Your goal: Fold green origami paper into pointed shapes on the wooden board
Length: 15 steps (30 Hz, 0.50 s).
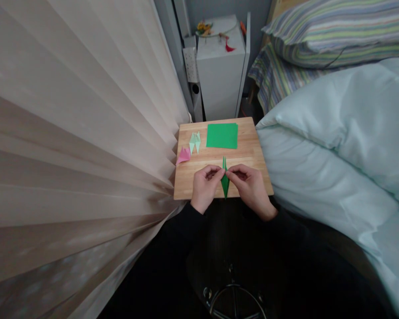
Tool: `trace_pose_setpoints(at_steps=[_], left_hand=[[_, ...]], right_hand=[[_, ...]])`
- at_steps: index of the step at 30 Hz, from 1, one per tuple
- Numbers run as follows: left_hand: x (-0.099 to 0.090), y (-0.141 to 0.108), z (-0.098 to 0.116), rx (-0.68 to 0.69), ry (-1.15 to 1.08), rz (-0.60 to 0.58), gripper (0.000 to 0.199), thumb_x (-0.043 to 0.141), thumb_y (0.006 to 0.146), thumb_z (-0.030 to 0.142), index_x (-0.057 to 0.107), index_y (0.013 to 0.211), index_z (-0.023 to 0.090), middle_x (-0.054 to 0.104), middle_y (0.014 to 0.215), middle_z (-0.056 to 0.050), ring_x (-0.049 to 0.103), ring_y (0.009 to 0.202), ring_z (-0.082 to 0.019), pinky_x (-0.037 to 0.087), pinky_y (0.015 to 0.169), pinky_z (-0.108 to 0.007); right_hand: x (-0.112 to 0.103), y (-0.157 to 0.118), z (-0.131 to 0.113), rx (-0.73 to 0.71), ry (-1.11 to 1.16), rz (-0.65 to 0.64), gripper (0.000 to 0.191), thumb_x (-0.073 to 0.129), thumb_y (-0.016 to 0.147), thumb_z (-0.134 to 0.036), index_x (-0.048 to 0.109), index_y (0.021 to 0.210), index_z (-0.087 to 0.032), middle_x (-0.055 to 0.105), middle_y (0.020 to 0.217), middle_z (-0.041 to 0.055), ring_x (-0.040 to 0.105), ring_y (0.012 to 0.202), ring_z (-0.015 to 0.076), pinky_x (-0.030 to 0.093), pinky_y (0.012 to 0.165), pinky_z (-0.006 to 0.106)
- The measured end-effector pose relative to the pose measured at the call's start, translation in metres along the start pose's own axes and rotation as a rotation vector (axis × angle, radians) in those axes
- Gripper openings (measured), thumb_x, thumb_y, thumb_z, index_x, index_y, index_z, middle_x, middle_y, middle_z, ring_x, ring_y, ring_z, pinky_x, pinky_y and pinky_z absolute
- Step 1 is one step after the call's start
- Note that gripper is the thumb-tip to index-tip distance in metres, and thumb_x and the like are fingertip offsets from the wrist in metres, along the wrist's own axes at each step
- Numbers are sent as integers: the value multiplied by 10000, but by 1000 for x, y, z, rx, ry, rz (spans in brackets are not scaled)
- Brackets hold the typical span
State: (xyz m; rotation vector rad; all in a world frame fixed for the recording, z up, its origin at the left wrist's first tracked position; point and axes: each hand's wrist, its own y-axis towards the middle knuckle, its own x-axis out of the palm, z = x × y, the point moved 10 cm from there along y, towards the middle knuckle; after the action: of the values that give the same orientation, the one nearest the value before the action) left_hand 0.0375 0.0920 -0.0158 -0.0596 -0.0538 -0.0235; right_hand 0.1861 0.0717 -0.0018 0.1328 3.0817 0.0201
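A narrow folded piece of green origami paper (225,186) lies lengthwise at the front of a small wooden table (199,177), its two thin points facing away from me. My left hand (206,184) pinches its left edge between thumb and forefinger. On the opposite edge, the thumb and forefinger of my right hand (250,182) are closed in the same way. Beyond my hands sits a stack of green paper sheets (222,136). Two folded paper pieces, one pale green (194,141) and one pink (184,155), rest near the table's left edge.
A pale curtain (119,133) hangs close along the left side. To the right is a bed with a light blue quilt (319,155) and striped pillows (346,26). Behind the table stands a white cabinet (219,79) with small ornaments on top.
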Motion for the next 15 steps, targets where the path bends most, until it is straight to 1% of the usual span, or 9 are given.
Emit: trace_pose_setpoints(at_steps=[4, 7, 11, 15], left_hand=[[4, 1, 1, 45, -15, -33, 186, 796, 801, 320, 698, 801, 161, 705, 790, -15, 655, 769, -139, 532, 781, -282], [7, 0, -1, 56, -45, -50, 185, 783, 806, 310, 672, 832, 164, 695, 809, -8, 650, 762, -126, 529, 765, -264], [7, 0, 1, 62, -32, -47, 156, 772, 801, 275, 671, 849, 167, 706, 835, -15, 657, 771, -128, 527, 761, -260], [5, 1, 3, 50, -12, -42, 129, 776, 786, 261, 703, 830, 164, 728, 819, -25, 674, 777, -144, 542, 778, -283]], right_hand=[[-1, 1, 4, 16, 65, 41, 170, 728, 829, -367, 676, 832, -205, 713, 802, 37, 673, 743, 188, 538, 675, 317], [2, 1, 8, 20, 100, 41, 180, 722, 825, -367, 656, 884, -210, 707, 850, 41, 674, 778, 188, 543, 689, 318], [4, 1, 11, 27, 103, 20, 169, 718, 822, -363, 656, 859, -210, 697, 822, 37, 656, 762, 183, 529, 674, 312], [4, 1, 13, 50, 119, 10, 184, 744, 797, -367, 654, 833, -210, 695, 780, 27, 637, 709, 170, 507, 631, 300]])
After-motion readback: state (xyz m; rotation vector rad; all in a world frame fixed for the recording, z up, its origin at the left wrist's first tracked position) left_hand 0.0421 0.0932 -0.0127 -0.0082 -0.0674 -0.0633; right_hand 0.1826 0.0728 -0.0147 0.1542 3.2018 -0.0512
